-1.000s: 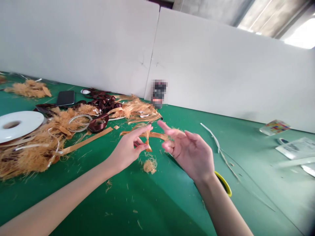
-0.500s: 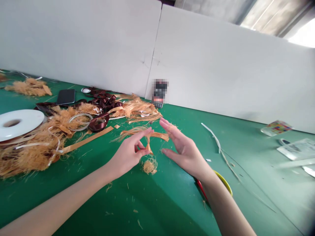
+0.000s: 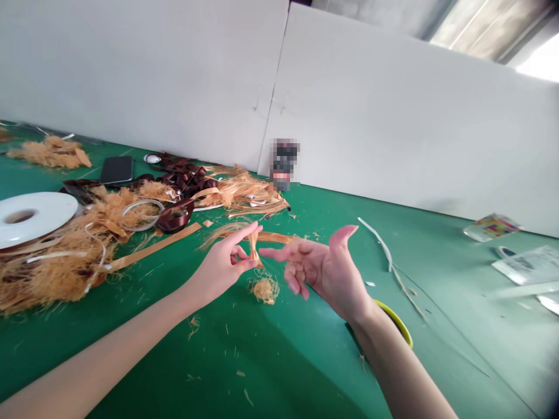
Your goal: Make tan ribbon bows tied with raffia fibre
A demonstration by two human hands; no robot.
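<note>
Between its thumb and index finger, my left hand [image 3: 229, 256] grips a small tan ribbon bow [image 3: 254, 247], narrow in the middle and wider at both ends. My right hand [image 3: 323, 265] is turned palm up, fingers apart and thumb raised, its index fingertip close to the bow; whether it touches cannot be told. Below the bow a small clump of tan frayed threads [image 3: 264, 289] lies on the green table. Behind the hands is a tan ribbon strip [image 3: 275, 237] with a frayed left end, partly covered by my fingers.
At left lie a white spool [image 3: 52, 215], a heap of tan fibres [image 3: 48, 279], dark brown ribbon [image 3: 186, 180] and a phone [image 3: 116, 170]. A yellow handle [image 3: 395, 323] shows beside my right forearm. Clear plastic pieces [image 3: 528, 265] lie at right. A white panel [image 3: 393, 116] borders the table's back.
My right hand has rolled from palm facing left to palm up, with its index finger reaching towards the bow. The left hand has shifted slightly left with the bow, which shows more fully.
</note>
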